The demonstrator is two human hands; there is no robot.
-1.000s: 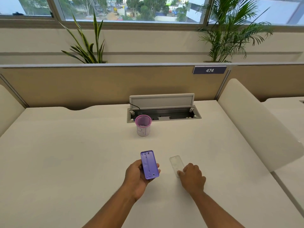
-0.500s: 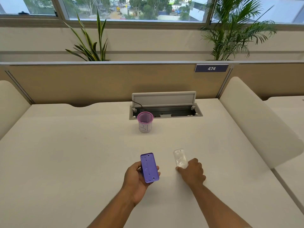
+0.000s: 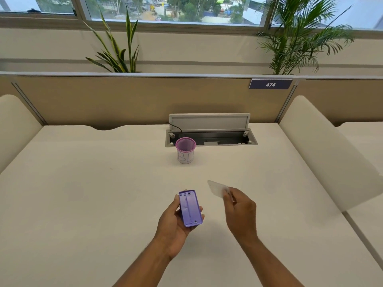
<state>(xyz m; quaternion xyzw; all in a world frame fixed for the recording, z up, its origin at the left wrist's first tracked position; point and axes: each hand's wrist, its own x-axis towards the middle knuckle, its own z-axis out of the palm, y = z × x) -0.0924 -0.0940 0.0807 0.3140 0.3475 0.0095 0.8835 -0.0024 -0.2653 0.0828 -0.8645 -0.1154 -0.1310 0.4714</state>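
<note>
The left hand (image 3: pixel 176 222) cradles a purple plastic case half (image 3: pixel 190 208) nearer the person than the pink-rimmed cup (image 3: pixel 185 150). It lies almost directly in line with the cup, hollow side up, thumb on one long edge and fingers (image 3: pixel 200 210) curled round the other. The right hand (image 3: pixel 240 212), nearer than the cup and off to its right, pinches one end of a clear cover (image 3: pixel 217 188), which is held off the table (image 3: pixel 83 193) and slanted. The cover looks blurred, so I cannot tell how much of it sits between the fingertips.

The likely job is laying the cover onto the purple half, and the weak point is that pinch. With only one end gripped, the smooth plastic could swivel or slip out and drop to the table. Its edges are hard to see, so it may land skewed or the wrong way round and fail to seat. Pressing it home against a half that rests only in the palm could rock it loose. The cup stands well apart and is unlikely to be knocked
</note>
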